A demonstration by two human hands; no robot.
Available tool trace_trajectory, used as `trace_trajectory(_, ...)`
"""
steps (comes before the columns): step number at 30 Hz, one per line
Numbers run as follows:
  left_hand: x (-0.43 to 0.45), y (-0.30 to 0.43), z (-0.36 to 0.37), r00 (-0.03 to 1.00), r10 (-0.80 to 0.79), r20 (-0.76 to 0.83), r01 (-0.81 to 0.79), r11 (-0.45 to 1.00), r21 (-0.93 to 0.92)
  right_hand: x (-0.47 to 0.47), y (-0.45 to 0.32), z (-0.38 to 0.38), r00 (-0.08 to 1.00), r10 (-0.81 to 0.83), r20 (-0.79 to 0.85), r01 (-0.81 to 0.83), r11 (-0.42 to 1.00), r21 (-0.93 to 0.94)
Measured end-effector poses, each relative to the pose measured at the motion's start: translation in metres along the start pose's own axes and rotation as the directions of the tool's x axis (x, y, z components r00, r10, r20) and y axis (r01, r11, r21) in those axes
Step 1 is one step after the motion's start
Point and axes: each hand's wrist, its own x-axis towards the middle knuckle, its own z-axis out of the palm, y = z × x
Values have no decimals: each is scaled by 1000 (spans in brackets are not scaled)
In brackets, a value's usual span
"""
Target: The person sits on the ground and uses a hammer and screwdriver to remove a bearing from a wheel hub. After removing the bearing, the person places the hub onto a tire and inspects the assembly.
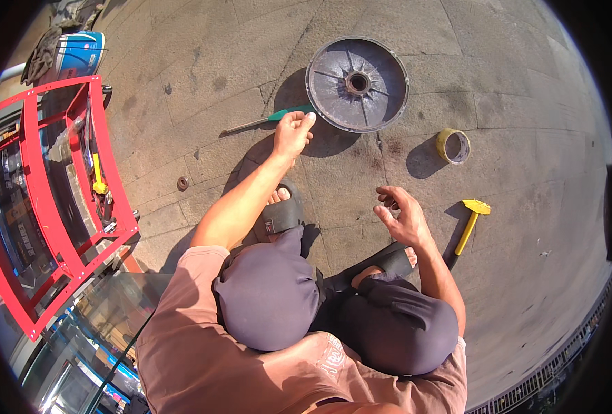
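My left hand point(294, 134), fingers curled and thumb forward, is beside the near left rim of a round metal drum cover point(337, 98). The cover has radial ribs and an open central hub point(358, 83). Whether my fingertips touch its rim or grip anything is unclear. Just beyond that hand lies a screwdriver with a green handle point(280, 114), its shaft pointing left; the cover or my hand may hide the handle's end. Over the paving, my right hand point(403, 216) is empty, with thumb and loosely bent fingers apart. It is nearest my sandalled foot.
A roll of yellowish tape point(444, 146) stands to the right. Below it lies a yellow hammer point(468, 233). A small metal ring point(183, 183) rests on the stone paving point(523, 155). A red metal-framed cart point(114, 171) holding another yellow-handled tool stands at left, near a blue container point(81, 54).
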Motion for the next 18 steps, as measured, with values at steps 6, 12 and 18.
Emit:
trace_trajectory(6, 48, 17, 15, 983, 131, -129, -109, 981, 163, -9, 10, -3, 996, 31, -80, -28, 999, 27)
trace_trajectory(12, 82, 56, 15, 961, -6, 275, -4, 999, 36, -8, 9, -2, 999, 4, -55, -2, 1000, 24)
trace_trajectory(18, 68, 74, 36, 939, 27, 342, 56, 971, -232, -5, 8, -3, 995, -2, -104, 9, 998, 65)
